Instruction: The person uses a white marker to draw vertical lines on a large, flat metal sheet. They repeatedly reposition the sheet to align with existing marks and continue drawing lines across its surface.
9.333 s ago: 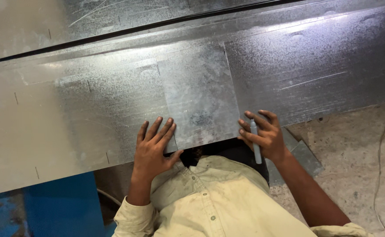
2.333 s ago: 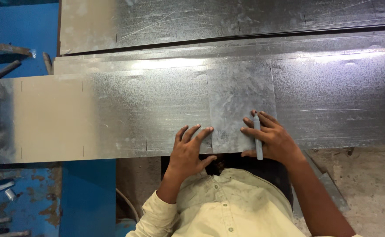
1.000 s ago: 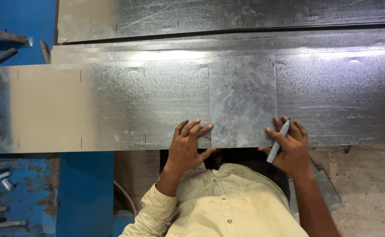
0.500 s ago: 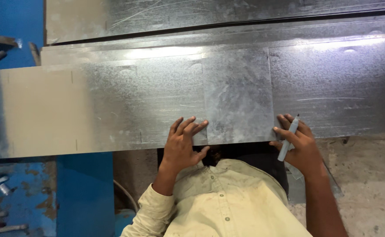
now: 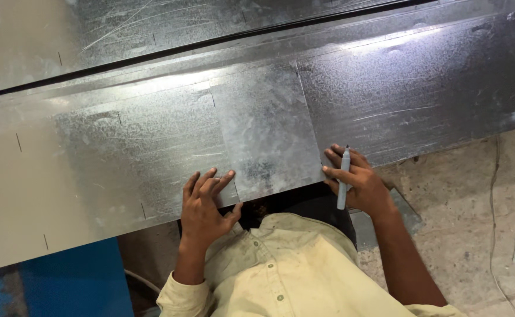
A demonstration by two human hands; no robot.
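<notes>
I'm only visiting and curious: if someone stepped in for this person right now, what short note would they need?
Left hand: flat on the near edge of the small metal sheet, holding nothing.
Right hand: holds a grey marker at that sheet's right corner.
The small sheet lies on the long metal sheet.
Done: short tick marks on the long sheet.
Left: no line shows along the small sheet's edges.

I have just one view, from the camera worn on the head, looking steeply down and slightly forward over the person's own chest. It sits close above the galvanized metal sheet (image 5: pixel 151 147), whose near edge runs slantwise across the middle of the picture. Beyond that sheet lies more sheet metal; nearer than it, the concrete floor (image 5: pixel 475 205) shows at right.
</notes>
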